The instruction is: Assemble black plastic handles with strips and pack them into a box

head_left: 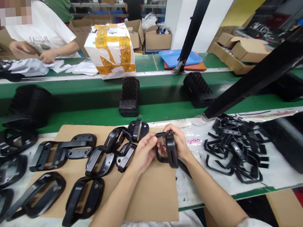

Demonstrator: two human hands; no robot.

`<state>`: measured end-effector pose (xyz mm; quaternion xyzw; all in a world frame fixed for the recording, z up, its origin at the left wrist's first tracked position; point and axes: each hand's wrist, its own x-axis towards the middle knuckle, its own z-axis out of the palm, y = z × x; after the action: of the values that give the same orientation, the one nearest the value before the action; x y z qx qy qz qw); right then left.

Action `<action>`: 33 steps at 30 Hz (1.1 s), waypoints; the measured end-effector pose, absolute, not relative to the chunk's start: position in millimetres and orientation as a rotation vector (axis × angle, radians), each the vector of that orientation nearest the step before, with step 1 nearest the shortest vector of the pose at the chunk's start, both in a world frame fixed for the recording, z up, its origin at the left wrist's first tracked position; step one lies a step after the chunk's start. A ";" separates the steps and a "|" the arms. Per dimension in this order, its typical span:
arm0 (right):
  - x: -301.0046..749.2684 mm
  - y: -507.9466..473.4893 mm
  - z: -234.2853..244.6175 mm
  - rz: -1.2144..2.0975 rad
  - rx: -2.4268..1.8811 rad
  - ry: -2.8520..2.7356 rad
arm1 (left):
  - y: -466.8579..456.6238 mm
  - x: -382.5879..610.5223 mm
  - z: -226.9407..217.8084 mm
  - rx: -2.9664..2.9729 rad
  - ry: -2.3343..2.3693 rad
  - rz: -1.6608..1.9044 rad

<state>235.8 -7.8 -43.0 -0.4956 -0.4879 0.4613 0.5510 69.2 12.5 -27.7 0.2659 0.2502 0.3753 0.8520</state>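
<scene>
Both my hands hold one black plastic handle piece (169, 149) above the brown cardboard sheet (152, 193). My left hand (143, 152) pinches its left side with thumb and fingers closed. My right hand (180, 142) wraps around its right side. To the left, several glossy black handle assemblies (110, 154) lie on the cardboard. To the right, a heap of thin black frame parts (237, 149) rests on the white table surface.
A green conveyor (167, 110) runs behind the table and carries black perforated housings (129, 96). A taped white box (112, 48), a blue tray (180, 58) and open cartons (243, 51) stand beyond. Another person in a white shirt (42, 29) handles papers at far left. Black slanted bars (255, 78) cross the right.
</scene>
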 end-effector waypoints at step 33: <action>247.6 8.3 -42.3 1.127 -0.871 -0.636 | -5.7 88.0 -34.4 0.475 0.550 0.671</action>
<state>247.6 8.3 -42.3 -0.3928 -0.2867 0.5082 0.7108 88.0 -5.7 -34.4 0.2279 0.2639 0.3220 0.8802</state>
